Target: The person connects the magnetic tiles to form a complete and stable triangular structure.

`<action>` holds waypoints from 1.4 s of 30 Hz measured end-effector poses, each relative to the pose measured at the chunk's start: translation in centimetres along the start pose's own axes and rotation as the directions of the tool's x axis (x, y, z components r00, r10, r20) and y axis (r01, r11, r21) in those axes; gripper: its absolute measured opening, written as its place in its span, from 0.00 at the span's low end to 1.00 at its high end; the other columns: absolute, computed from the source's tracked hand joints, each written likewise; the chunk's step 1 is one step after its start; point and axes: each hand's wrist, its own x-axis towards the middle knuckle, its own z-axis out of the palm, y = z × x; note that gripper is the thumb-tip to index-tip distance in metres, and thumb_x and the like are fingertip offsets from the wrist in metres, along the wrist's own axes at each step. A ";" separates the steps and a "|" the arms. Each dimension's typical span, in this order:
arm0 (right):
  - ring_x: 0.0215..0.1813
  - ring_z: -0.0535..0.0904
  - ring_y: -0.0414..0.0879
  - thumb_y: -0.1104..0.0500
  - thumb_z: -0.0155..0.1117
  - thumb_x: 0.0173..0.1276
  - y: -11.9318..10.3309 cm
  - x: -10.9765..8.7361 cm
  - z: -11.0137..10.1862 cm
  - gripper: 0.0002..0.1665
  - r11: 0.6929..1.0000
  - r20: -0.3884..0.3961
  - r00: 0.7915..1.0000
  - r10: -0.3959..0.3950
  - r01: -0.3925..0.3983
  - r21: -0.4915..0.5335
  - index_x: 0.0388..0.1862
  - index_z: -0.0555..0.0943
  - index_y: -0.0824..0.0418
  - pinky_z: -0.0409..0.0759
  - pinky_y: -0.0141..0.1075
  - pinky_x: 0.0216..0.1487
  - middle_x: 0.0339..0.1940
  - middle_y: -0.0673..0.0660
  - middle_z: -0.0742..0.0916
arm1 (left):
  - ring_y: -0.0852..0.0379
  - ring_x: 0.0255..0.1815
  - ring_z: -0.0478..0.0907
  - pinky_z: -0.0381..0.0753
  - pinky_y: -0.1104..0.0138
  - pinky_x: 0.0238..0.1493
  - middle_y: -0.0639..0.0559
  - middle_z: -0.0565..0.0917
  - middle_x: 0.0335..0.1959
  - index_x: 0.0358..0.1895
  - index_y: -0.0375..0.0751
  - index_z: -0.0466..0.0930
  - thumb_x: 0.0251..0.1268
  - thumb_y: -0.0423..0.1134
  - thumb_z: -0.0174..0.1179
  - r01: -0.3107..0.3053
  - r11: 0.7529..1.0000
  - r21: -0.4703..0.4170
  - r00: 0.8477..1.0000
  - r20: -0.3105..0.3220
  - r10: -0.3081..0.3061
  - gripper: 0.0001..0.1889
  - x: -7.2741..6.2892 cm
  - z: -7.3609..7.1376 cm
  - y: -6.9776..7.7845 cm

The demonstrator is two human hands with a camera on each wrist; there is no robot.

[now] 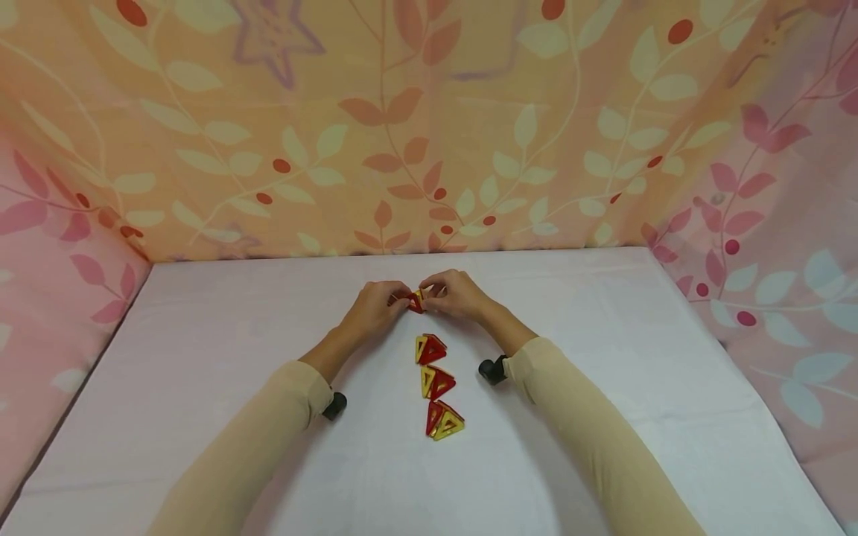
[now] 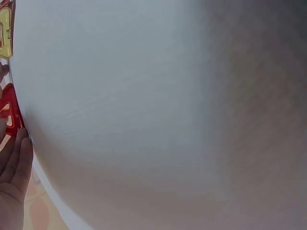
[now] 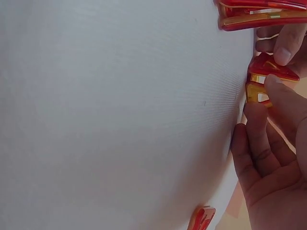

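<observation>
Near the back of the table, my left hand (image 1: 377,309) pinches a red triangular building tile (image 3: 268,66) between thumb and fingers. Opposite it, my right hand (image 1: 459,294) holds a yellow triangular tile (image 3: 255,92) with thumb and index finger. The two tiles meet at an angle low over the white cloth. In the left wrist view the left hand (image 2: 14,177) shows only at the edge, beside the red tile (image 2: 19,120). Whether more tiles sit behind these two is hidden by the fingers.
Three small red-and-yellow pyramids stand in a column towards me: one nearest the hands (image 1: 434,350), a middle one (image 1: 441,385) and a front one (image 1: 447,426). A red-orange piece (image 3: 202,218) shows at the right wrist view's lower edge. Patterned curtains (image 1: 429,149) border the table.
</observation>
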 end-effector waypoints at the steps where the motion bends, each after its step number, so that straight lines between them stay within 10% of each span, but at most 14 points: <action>1: 0.41 0.82 0.46 0.60 0.71 0.66 0.0 0.0 0.0 0.21 1.000 0.000 1.000 0.004 -0.004 0.000 0.57 0.83 0.63 0.80 0.33 0.41 0.42 0.56 0.89 | 0.51 0.43 0.81 0.80 0.58 0.51 0.45 0.87 0.43 0.47 0.35 0.85 0.70 0.32 0.61 0.003 1.000 0.000 1.000 0.001 -0.003 0.08 0.0 0.0 0.0; 42: 0.40 0.79 0.47 0.65 0.67 0.67 -0.3 -0.2 0.1 0.18 0.998 0.034 0.999 -0.010 0.012 -0.067 0.56 0.83 0.64 0.79 0.35 0.43 0.39 0.57 0.87 | 0.52 0.46 0.82 0.79 0.58 0.54 0.46 0.87 0.44 0.48 0.35 0.85 0.72 0.33 0.60 0.033 0.999 0.011 0.999 -0.001 -0.033 0.09 0.3 0.4 0.1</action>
